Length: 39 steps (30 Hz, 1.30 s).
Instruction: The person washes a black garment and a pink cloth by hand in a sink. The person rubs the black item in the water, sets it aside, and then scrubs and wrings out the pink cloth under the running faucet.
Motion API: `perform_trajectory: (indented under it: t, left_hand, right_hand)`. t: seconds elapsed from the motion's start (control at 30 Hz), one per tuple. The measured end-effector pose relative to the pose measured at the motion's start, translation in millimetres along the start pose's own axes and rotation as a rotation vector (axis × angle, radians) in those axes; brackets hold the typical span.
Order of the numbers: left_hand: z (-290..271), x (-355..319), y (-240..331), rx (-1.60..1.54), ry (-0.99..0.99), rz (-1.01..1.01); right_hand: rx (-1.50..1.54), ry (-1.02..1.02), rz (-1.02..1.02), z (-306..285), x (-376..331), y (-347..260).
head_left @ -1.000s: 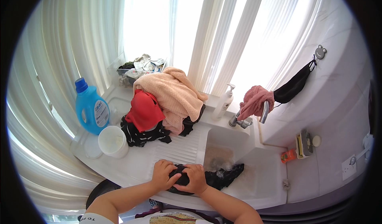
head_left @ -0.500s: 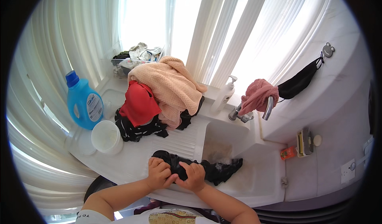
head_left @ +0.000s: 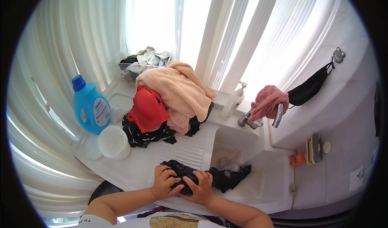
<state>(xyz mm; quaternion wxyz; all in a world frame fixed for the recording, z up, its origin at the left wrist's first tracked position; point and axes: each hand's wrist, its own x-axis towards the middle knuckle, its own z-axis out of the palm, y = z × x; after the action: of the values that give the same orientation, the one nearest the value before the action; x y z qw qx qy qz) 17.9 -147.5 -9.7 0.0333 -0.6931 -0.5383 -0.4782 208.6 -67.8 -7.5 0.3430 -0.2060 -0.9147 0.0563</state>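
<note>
Seen from above at the lower centre of the frame, a left hand [head_left: 165, 182] and a right hand [head_left: 201, 186] press side by side on a wet black garment [head_left: 210, 175], fingers curled and gripping its bunched near end. The garment is limp, crumpled cloth; its long axis runs left to right, from the ribbed white washboard slope [head_left: 190, 147] at its left end across the rim and down into the white sink basin [head_left: 250, 179], where its ragged right end trails toward the right. The basin holds shallow, cloudy water with a little foam near the cloth. Above the slope, at the centre, a heap of laundry [head_left: 169, 102] is piled: a fuzzy peach towel on top, a smooth red piece at its left, black patterned cloth beneath. At the left stands a blue plastic detergent bottle [head_left: 91, 106], upright, with a round white tub [head_left: 114, 142] just below it. Right of centre, a curved metal tap [head_left: 262, 116] carries a pink cloth [head_left: 268, 100] draped over it, beside a white pump bottle [head_left: 234, 100].
</note>
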Motion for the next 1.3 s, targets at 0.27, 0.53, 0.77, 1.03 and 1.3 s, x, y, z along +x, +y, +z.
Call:
perform_trajectory:
  t: [0.27, 0.53, 0.77, 1.03, 1.3]
  left_hand:
    - [61.5, 93.8, -88.3, 0.238, -0.023, -0.478]
    - [7.9, 24.9, -10.3, -0.05, 0.022, -0.09]
    - [54.3, 89.6, -90.0, 0.207, -0.044, -0.532]
    - [-1.1, 6.0, 3.0, 0.046, -0.145, -0.107]
    - [54.7, 103.9, -95.7, 0.081, -0.216, -0.753]
  right_hand:
    - [0.412, -0.233, 0.536, 47.3, 86.7, 81.3]
    - [0.233, 0.044, -0.05, 19.0, 9.5, 19.5]
    - [0.247, -0.091, 0.644, 68.3, 97.8, 79.8]
    - [0.018, -0.038, -0.054, 6.8, -2.0, 13.3]
    - [0.234, -0.121, 0.437, 52.7, 101.3, 85.2]
